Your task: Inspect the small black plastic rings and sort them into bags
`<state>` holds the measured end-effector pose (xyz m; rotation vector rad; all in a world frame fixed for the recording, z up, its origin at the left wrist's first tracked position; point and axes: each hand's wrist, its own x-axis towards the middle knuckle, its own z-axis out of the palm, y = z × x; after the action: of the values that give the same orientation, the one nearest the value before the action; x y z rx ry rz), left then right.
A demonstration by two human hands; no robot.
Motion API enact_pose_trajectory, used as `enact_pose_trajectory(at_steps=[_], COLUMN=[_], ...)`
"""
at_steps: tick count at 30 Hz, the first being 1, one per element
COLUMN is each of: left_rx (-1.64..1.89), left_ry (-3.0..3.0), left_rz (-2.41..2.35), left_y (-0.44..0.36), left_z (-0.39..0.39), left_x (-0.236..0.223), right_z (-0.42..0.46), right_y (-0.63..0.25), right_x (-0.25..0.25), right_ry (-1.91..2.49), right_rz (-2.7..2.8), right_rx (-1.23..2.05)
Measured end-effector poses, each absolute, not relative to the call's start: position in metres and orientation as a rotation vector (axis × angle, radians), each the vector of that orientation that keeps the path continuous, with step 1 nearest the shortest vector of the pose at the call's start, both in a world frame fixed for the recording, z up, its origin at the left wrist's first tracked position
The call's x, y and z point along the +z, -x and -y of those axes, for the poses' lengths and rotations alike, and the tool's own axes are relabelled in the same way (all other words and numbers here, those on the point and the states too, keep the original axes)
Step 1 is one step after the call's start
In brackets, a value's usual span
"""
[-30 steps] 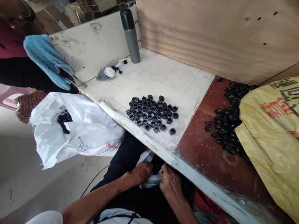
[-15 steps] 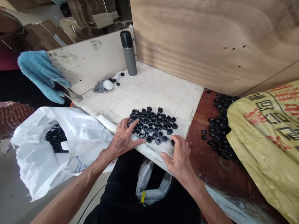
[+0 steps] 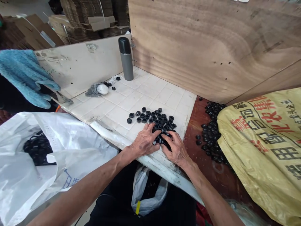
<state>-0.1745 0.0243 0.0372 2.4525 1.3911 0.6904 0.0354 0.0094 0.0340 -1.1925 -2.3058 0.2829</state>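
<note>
A cluster of small black plastic caps (image 3: pixel 154 117) lies on the white tiled worktop (image 3: pixel 113 103), several showing round hollow ends. My left hand (image 3: pixel 144 139) rests against the near left side of the cluster, fingers bent over the caps and thumb apart. Opposite it, my right hand (image 3: pixel 175 147) curves around the near right side, its fingers spread and touching caps. A few caps sit between the two hands at the front edge, partly covered by my fingers. Neither hand plainly grips a single cap.
A grey flask (image 3: pixel 127 62) stands at the back corner by the wooden panel (image 3: pixel 188 47). More black caps (image 3: pixel 211 135) spill beside a yellow printed sack (image 3: pixel 263 131). At left are a white sack (image 3: pixel 77 138) with black parts and a blue towel (image 3: pixel 25 75). A white bag (image 3: pixel 152 201) hangs below the edge.
Both hands have moved closer together at the front of the cluster. The caps are pushed into a tighter group there, with a few left scattered on the left. The view has shifted slightly right.
</note>
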Motion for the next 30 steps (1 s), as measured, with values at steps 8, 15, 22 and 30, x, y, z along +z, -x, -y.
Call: enact_pose_trajectory(at_steps=[8, 15, 22, 30], left_rx=[0.951, 1.211, 1.293, 1.340], left_ry=[-2.181, -1.588, -1.181, -1.150], left_rz=[-1.479, -1.586, -1.500, -1.443], left_y=[0.149, 0.122, 0.101, 0.120], left_z=[-0.032, -0.024, 0.042, 0.156], left_x=[0.035, 0.042, 0.062, 0.081], right_z=[-0.012, -0.006, 0.048, 0.162], right_y=[-0.021, -0.017, 0.003, 0.035], right_x=[0.032, 0.039, 0.063, 0.070], right_ry=[1.270, 1.233, 1.348, 1.350], right_rz=[2.119, 1.912, 1.602, 1.435], right_rx=[0.323, 0.491, 0.490, 0.585])
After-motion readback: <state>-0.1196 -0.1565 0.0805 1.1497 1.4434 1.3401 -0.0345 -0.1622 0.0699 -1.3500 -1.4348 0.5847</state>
